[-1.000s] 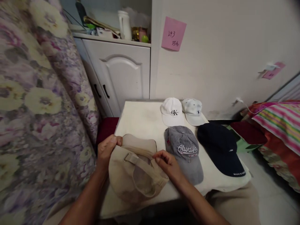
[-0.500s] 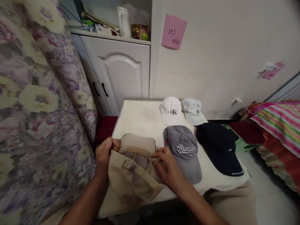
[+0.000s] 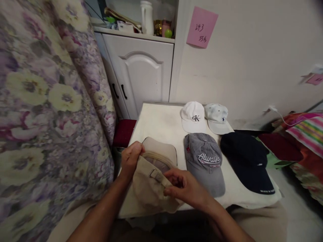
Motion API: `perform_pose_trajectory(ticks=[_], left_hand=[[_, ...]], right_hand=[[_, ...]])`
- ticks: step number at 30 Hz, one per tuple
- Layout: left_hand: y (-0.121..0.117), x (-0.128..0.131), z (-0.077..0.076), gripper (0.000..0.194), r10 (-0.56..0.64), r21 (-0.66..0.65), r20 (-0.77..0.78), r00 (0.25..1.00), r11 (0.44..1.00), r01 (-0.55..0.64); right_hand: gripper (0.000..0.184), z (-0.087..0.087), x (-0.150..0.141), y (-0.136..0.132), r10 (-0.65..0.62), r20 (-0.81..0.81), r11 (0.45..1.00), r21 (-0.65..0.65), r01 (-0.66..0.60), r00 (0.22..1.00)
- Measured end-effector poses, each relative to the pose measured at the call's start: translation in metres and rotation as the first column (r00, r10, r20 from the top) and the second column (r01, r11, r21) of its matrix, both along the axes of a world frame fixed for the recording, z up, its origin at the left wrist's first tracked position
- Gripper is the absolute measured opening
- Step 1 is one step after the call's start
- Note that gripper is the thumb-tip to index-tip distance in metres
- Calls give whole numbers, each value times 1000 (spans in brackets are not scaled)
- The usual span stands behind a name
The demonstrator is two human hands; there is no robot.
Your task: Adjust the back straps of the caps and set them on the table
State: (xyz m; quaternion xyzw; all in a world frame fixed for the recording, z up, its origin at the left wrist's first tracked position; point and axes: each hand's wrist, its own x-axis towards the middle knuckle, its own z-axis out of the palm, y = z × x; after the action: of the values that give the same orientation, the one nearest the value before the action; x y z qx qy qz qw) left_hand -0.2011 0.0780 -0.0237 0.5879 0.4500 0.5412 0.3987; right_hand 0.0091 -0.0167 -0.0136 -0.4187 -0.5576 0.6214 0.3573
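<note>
A beige baseball cap (image 3: 148,186) is held over the near left part of the table, its opening up and its brim pointing away from me. My left hand (image 3: 131,158) is closed on the cap's left edge where the brim meets the crown. With thumb and fingers, my right hand (image 3: 183,186) pinches the back strap near its buckle. Right of it lies a grey cap (image 3: 205,161) with white "Always" lettering. A navy cap (image 3: 244,161) rests farther right, its brim over the table's right side.
A white cap (image 3: 193,116) with "CK" letters and a pale cap (image 3: 217,116) sit at the table's (image 3: 156,117) back right. Floral curtain (image 3: 58,117) hangs at left. Behind stands a white cabinet (image 3: 143,74); a dark red stool (image 3: 123,132) is beside the table.
My right hand has moved from the cap's right inner edge to its back strap, which is now pinched. The back opening looks narrower. The whole view has shifted slightly.
</note>
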Motion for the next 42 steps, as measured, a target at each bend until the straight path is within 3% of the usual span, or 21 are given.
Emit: perform_pose_trajectory(ticks=[3, 6, 11, 15, 18, 23, 29, 37, 42], left_hand=[[0, 0, 3, 38, -11, 98, -123, 992, 995, 24], [0, -4, 8, 37, -52, 133, -219, 974, 988, 82], [-3, -6, 23, 27, -165, 272, -378, 911, 921, 280], [-14, 7, 38, 17, -244, 303, -613, 752, 806, 509], [-23, 18, 47, 17, -259, 244, -732, 630, 764, 597], [-25, 30, 61, 28, -382, 118, -713, 589, 762, 637], [-22, 48, 72, 26, -600, -64, -587, 544, 704, 707], [-19, 48, 73, 15, -616, -163, -665, 423, 673, 722], [-13, 52, 69, 24, -678, -183, -596, 429, 635, 750]], right_hand=[[27, -2, -2, 2, 13, -56, 999, -50, -15, 998], [26, -1, 0, 3, -39, -44, 999, -18, 38, 998], [26, -1, 9, 3, -106, -29, 994, -14, 106, 994], [28, -1, 15, 3, -155, -61, 988, -20, 154, 986], [29, -1, 18, 2, -200, -91, 979, 16, 202, 976], [28, 3, 23, -1, -210, -83, 977, 24, 213, 974], [23, 12, 35, -7, -169, -1, 974, 155, 167, 986], [30, 0, 38, -3, -180, -75, 977, 102, 187, 981], [32, -3, 43, -2, -190, -71, 977, 79, 196, 979]])
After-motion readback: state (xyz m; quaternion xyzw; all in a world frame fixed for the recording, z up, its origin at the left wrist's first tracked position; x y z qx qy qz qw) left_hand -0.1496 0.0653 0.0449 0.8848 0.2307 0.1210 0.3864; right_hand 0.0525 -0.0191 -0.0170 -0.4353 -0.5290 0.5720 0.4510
